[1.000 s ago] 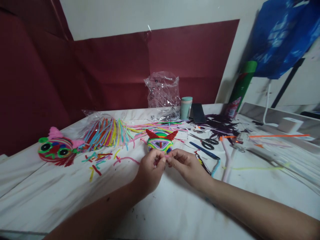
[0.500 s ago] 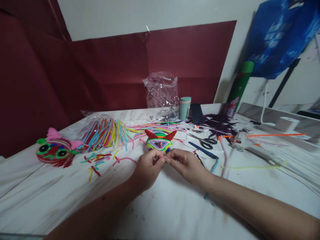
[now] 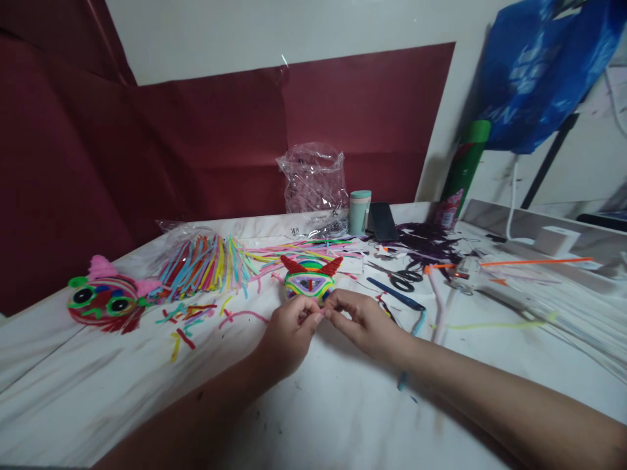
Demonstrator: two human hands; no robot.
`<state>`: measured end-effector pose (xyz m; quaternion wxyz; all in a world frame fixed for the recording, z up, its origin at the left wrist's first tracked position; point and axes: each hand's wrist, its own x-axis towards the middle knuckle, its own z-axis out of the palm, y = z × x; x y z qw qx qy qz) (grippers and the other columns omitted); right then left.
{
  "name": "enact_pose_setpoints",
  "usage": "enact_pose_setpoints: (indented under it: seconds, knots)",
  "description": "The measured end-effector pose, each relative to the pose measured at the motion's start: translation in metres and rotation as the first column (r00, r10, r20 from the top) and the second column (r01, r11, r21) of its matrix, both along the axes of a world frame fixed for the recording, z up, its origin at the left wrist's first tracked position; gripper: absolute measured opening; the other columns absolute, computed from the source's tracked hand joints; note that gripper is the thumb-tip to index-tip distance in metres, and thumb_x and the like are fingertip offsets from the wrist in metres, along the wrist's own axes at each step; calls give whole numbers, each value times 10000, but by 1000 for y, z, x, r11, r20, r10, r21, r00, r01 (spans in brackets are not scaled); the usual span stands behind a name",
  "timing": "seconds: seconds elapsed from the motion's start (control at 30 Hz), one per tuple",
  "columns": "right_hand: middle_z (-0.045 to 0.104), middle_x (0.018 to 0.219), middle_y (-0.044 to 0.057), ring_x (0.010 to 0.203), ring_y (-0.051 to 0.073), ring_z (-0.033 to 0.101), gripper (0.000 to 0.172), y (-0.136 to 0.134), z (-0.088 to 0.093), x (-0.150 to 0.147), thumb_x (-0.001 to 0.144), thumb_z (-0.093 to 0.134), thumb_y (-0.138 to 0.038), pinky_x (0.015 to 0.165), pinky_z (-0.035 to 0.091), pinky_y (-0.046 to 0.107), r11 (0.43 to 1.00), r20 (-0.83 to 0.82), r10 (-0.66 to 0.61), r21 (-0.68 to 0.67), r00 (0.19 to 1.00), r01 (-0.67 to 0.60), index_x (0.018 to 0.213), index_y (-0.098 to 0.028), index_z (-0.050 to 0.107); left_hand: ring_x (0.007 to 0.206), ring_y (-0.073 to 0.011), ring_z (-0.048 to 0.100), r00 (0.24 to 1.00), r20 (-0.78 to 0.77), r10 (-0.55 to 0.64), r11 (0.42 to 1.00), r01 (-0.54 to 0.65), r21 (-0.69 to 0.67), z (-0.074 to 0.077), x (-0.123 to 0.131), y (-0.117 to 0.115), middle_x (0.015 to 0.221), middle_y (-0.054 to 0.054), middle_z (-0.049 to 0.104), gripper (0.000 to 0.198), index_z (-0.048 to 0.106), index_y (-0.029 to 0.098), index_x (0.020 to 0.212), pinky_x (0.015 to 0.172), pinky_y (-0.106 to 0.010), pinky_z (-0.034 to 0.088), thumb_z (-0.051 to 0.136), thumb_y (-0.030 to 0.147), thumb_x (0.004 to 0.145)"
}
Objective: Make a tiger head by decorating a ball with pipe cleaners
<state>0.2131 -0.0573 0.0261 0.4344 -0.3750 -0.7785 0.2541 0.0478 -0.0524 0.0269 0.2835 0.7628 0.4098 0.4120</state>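
Observation:
My left hand [image 3: 292, 326] and my right hand [image 3: 353, 320] meet at the middle of the table, thumbs and forefingers pinched on a small pink piece [image 3: 322, 312] between them. Most of that piece is hidden by the fingertips. Just behind them sits a colourful mask-like craft [image 3: 310, 282] with two red horns; my fingers cover its lower edge. A second craft figure [image 3: 104, 301] with green-ringed black eyes and pink ears lies at the far left. Short coloured pipe-cleaner pieces [image 3: 185, 339] are scattered left of my left hand.
Behind lie a bundle of coloured pipe cleaners [image 3: 206, 264], a clear bag [image 3: 314, 179], a cup [image 3: 360, 212] and a phone [image 3: 383, 222]. To the right are scissors [image 3: 402, 279], a dark blue tool [image 3: 394, 294], a glue gun [image 3: 509, 297] and a green can [image 3: 467, 163].
The whole view has shifted slightly. Both hands keep their pinch, and the fingertips have barely moved.

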Motion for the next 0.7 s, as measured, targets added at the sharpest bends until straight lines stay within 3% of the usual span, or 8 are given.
enact_pose_setpoints:
  seconds: [0.1, 0.17, 0.23, 0.3, 0.4, 0.47, 0.6, 0.7]
  knots:
    - [557, 696, 38, 650, 145, 485, 150, 1, 8, 7, 843, 460, -187, 604, 397, 256, 985, 226, 63, 144, 972, -98, 725, -170, 550, 628, -139, 478, 992, -122, -41, 995, 51, 81, -1, -1, 0, 647, 11, 526, 138, 492, 185, 650, 599, -245, 364, 460, 213, 781]
    - [577, 720, 58, 685, 157, 498, 160, 2, 11, 10, 851, 459, -191, 639, 415, 274, 974, 274, 119, 156, 954, -166, 733, -165, 564, 620, -138, 471, 984, -164, -65, 990, 84, 110, 1, -1, -1, 631, 14, 510, 144, 473, 187, 625, 597, -246, 360, 457, 182, 768]
    - [601, 727, 55, 688, 153, 515, 182, 3, 10, 10, 866, 479, -249, 640, 428, 275, 986, 175, 149, 48, 973, -159, 747, -160, 585, 606, -135, 459, 990, -133, -43, 993, 57, 101, 4, 0, -2, 621, 17, 497, 131, 478, 188, 626, 584, -243, 356, 465, 188, 757]
    - [624, 740, 40, 692, 142, 539, 214, 3, 7, 6, 855, 528, -344, 651, 441, 272, 983, -38, 143, -112, 989, -146, 787, -158, 612, 590, -130, 447, 1000, -19, 0, 999, 0, 33, 6, 0, -3, 613, 21, 490, 118, 492, 187, 649, 567, -238, 358, 474, 228, 758]
    - [633, 758, 18, 717, 140, 558, 299, 0, 1, -3, 763, 627, -466, 693, 449, 278, 950, -329, 81, -259, 941, -173, 813, -172, 620, 564, -120, 432, 987, 159, 34, 997, -22, -79, 6, 3, -5, 594, 29, 480, 127, 492, 186, 662, 549, -230, 364, 492, 279, 749]
    - [608, 723, 0, 681, 132, 539, 328, -3, -4, -8, 718, 658, -496, 672, 439, 268, 940, -417, 13, -304, 909, -153, 785, -179, 607, 562, -116, 436, 978, 209, 23, 995, -1, -103, 3, 5, -6, 596, 27, 487, 129, 494, 183, 664, 549, -229, 368, 504, 285, 741]
    - [525, 659, -20, 625, 119, 473, 285, -4, -8, -11, 777, 599, -457, 611, 397, 248, 959, -382, -21, -268, 924, -89, 730, -178, 559, 538, -109, 420, 986, 164, 15, 992, 6, -126, -2, 5, -4, 579, 36, 471, 141, 506, 177, 671, 520, -224, 348, 505, 290, 754]
    - [498, 650, -15, 616, 122, 453, 224, 0, -7, -6, 836, 515, -360, 589, 375, 246, 988, -205, 6, -149, 979, -37, 703, -181, 506, 527, -108, 415, 999, 38, -2, 993, 6, -118, -2, 2, 0, 580, 41, 468, 129, 510, 177, 684, 508, -224, 332, 491, 271, 770]
